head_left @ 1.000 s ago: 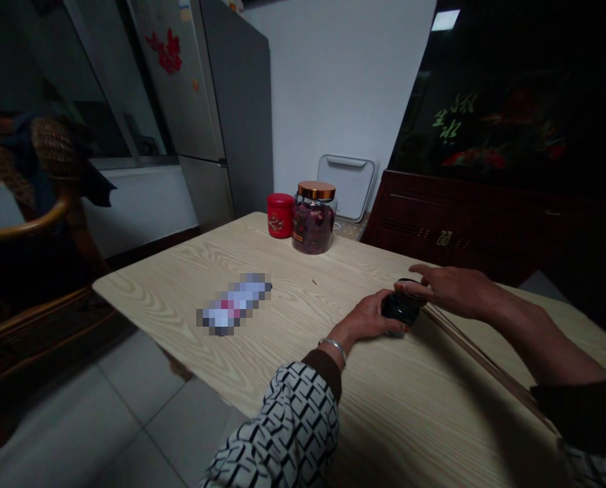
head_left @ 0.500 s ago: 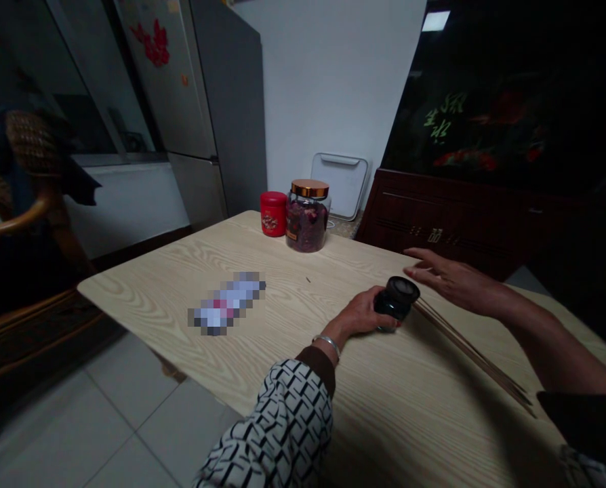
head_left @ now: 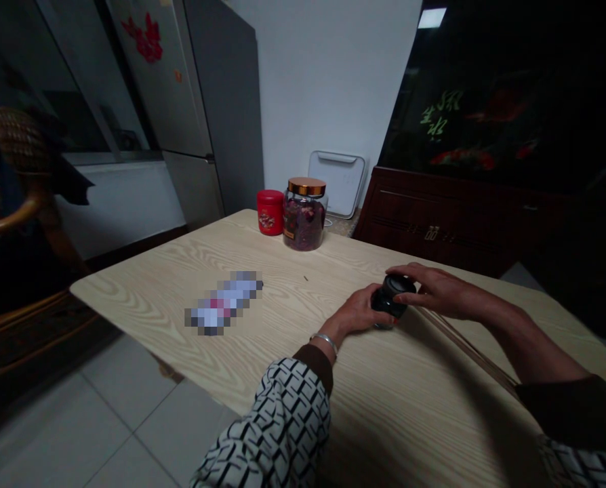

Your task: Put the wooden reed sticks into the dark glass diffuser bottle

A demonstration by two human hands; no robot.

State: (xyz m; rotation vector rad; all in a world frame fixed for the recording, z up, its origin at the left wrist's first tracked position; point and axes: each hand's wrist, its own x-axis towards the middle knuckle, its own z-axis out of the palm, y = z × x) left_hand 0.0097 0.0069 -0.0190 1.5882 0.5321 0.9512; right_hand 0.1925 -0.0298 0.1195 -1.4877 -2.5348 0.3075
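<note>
A small dark glass bottle (head_left: 386,310) with a wide black cap (head_left: 399,283) stands on the wooden table (head_left: 272,339). My left hand (head_left: 358,313) is wrapped round the bottle's body from the left. From the right, my right hand (head_left: 435,290) grips the cap, with thumb in front and fingers over its far rim. Several thin brown sticks (head_left: 478,356) lie to the right of the bottle, running under my right forearm. Part of their length is hidden by that arm and sleeve.
At the table's back stand a red canister (head_left: 270,213) and a clear jar (head_left: 304,220) with a copper-coloured lid and dark red contents. A blurred-out flat item (head_left: 225,303) lies on the left. A tiny dark scrap (head_left: 306,278) lies mid-table. A wooden chair (head_left: 23,224) stands left.
My right hand has come down and left from beside the bottle onto its cap and closed on it. My left hand still holds the bottle.
</note>
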